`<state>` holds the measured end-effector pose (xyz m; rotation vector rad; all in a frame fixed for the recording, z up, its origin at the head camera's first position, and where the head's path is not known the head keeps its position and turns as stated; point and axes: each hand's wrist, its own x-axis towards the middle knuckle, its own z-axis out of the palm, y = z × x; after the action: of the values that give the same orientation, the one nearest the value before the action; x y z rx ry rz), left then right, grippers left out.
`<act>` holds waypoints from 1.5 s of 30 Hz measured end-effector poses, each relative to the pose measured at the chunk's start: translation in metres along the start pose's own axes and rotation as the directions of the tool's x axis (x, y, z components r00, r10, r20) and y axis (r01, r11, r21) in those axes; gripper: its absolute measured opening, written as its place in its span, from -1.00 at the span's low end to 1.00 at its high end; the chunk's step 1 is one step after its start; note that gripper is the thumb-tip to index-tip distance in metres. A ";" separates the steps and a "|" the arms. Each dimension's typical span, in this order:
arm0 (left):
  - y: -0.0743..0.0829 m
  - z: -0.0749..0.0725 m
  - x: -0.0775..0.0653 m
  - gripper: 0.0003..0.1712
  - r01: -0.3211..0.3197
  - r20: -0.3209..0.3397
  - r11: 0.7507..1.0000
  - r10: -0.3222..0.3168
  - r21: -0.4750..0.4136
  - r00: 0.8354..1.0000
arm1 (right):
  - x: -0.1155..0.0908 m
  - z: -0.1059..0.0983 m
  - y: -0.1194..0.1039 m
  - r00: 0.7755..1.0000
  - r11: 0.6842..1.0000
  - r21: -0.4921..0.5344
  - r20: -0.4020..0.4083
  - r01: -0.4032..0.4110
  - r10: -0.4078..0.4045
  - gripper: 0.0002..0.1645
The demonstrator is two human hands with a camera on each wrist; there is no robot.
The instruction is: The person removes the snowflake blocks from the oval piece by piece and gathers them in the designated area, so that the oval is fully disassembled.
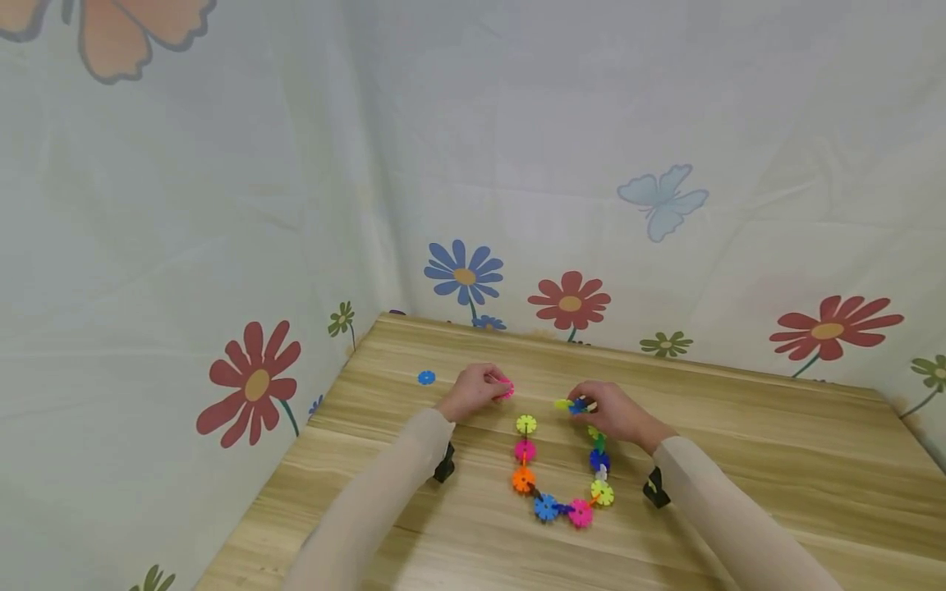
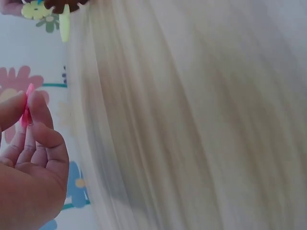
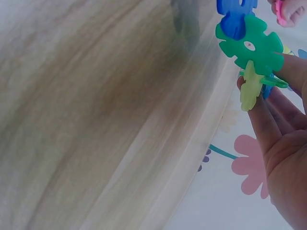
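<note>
Between its thumb and fingertips, my left hand (image 1: 471, 391) pinches a pink notched plastic disc (image 1: 507, 388), seen nearly edge-on in the left wrist view. My right hand (image 1: 619, 412) grips one end of a U-shaped chain of interlocking snowflake discs (image 1: 523, 479) in yellow, pink, orange, blue, green and white. Around those fingers, the right wrist view shows a green disc (image 3: 264, 45), a blue disc (image 3: 235, 19) and a yellow-green disc (image 3: 250, 88) slotted together. The chain's other end, a yellow disc (image 1: 526, 424), lies on the table below the left hand.
A loose blue disc (image 1: 426, 377) lies on the wooden table (image 1: 739, 443), left of the left hand. Behind and to the left, a pale curtain (image 1: 517, 164) printed with flowers and butterflies hangs at the table's edges.
</note>
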<state>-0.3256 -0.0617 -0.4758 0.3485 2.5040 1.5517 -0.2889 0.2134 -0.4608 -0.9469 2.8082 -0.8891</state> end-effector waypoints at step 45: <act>-0.031 -0.047 -0.007 -0.62 0.030 -0.042 0.838 -0.009 0.544 0.999 | -0.001 0.000 -0.002 1.000 1.000 -0.010 0.004 -0.015 0.015 -0.73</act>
<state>-0.3353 -0.1172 -0.4821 0.3637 2.9316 0.8027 -0.2867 0.2125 -0.4603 -0.9265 2.8150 -0.8703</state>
